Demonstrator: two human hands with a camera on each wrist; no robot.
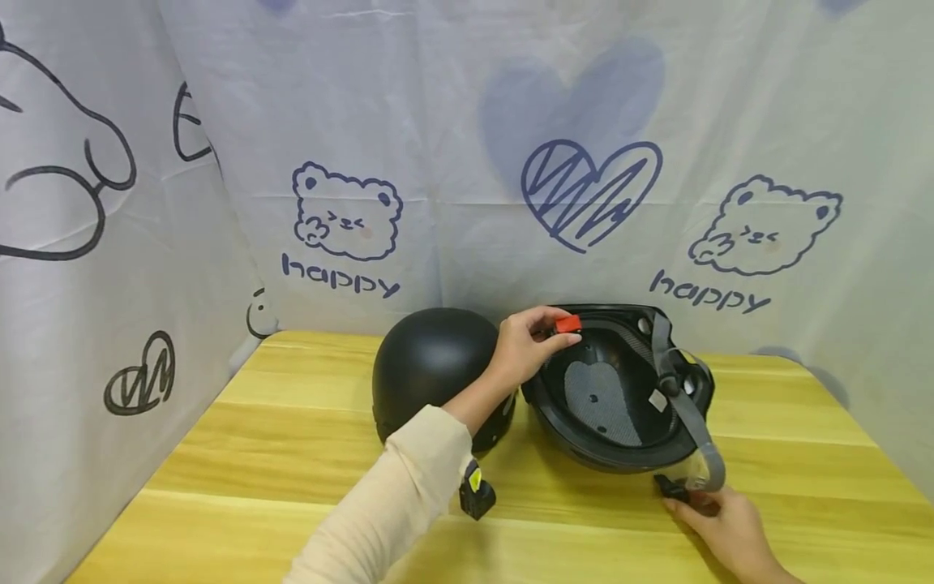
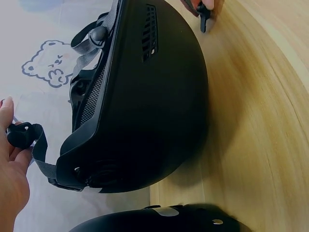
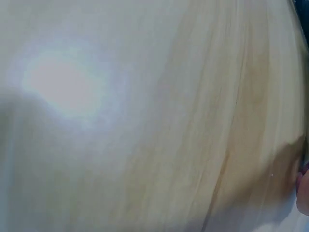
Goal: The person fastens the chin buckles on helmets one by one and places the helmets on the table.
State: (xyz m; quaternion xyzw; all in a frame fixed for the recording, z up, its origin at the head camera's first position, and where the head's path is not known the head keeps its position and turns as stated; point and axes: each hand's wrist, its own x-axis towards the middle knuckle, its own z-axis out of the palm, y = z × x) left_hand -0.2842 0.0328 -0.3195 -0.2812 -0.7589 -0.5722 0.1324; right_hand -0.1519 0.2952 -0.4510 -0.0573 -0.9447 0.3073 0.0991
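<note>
A black helmet [image 1: 620,462] lies upturned, its mesh-lined hollow facing up toward the head camera. My left hand [image 1: 524,345] pinches a red-faced strap buckle [image 1: 567,324] at the helmet's left rim. In the left wrist view, that buckle [image 2: 20,136] looks black, on a short grey strap from the helmet shell [image 2: 154,106]. Low at the helmet's right, my right hand [image 1: 730,527] holds a black buckle end [image 1: 671,488] beside the looped grey chin strap [image 1: 689,414]. The right wrist view shows only a fingertip [image 3: 303,191] of this hand; the buckle end is hidden there.
A second black helmet [image 1: 430,373] stands dome up just left of the first, partly behind my left forearm. A small black piece with a yellow patch [image 1: 477,492] sits by the left cuff. The wood-grain table [image 1: 292,454] ends at a printed curtain [image 1: 452,162].
</note>
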